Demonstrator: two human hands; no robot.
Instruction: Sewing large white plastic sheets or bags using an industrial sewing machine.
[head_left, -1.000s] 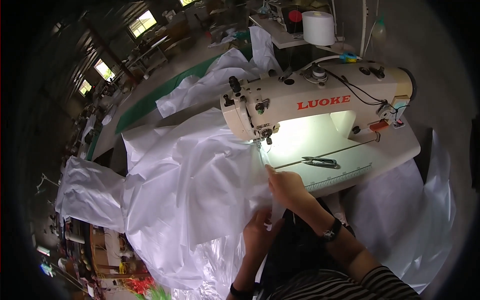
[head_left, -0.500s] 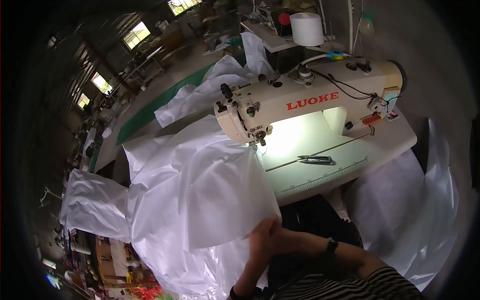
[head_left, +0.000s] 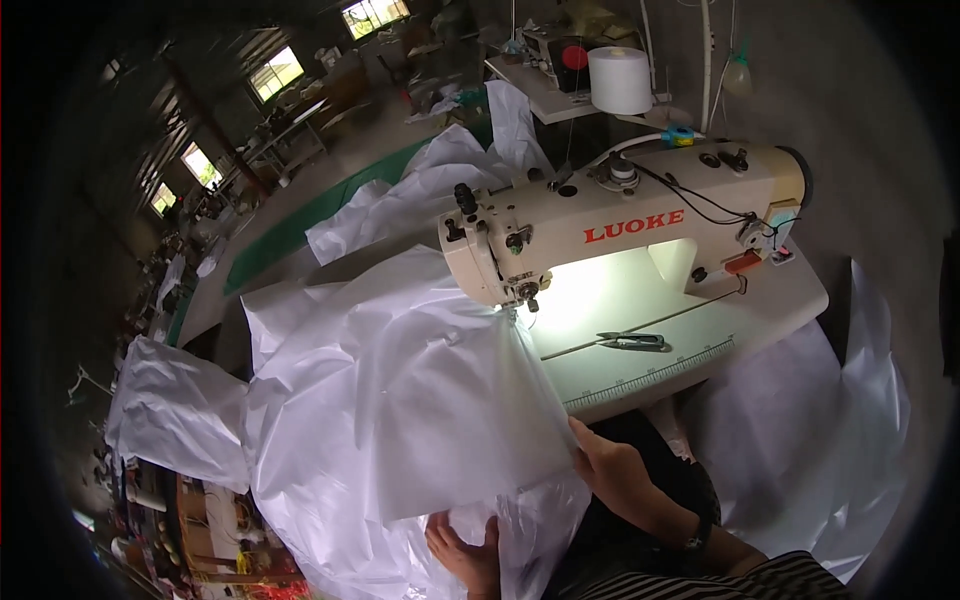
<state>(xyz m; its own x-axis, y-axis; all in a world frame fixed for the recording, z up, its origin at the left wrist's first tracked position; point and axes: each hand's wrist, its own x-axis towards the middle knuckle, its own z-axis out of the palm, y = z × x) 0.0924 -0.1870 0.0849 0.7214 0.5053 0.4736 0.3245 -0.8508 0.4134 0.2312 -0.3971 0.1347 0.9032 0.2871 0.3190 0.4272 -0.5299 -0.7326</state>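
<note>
At the left end of a white industrial sewing machine [head_left: 620,225], a large piece of white sheeting [head_left: 450,420] lies with its upper right part at the needle area and spreads left and down in loose creases. Its right edge runs down from there along the machine bed [head_left: 765,305] toward the person. The right hand [head_left: 618,475] is at the lower part of that edge, thumb and fingers close together against the corner; whether they pinch it firmly I cannot tell. The left hand [head_left: 467,553] is near the lower edge, thumb and fingers spread wide with a clear gap between them, over shinier, crumpled film [head_left: 545,520]. A dark-strapped wristwatch [head_left: 697,535] sits on the right wrist, above a striped sleeve [head_left: 800,575]. On the bed, lit by the machine's lamp, thread snips [head_left: 632,341] rest above a printed ruler scale [head_left: 650,372]. Behind the machine stands a white thread cone [head_left: 620,80]; more pale sheeting [head_left: 800,440] hangs at the right, and another white heap [head_left: 400,190] lies by a green strip [head_left: 280,225]
</note>
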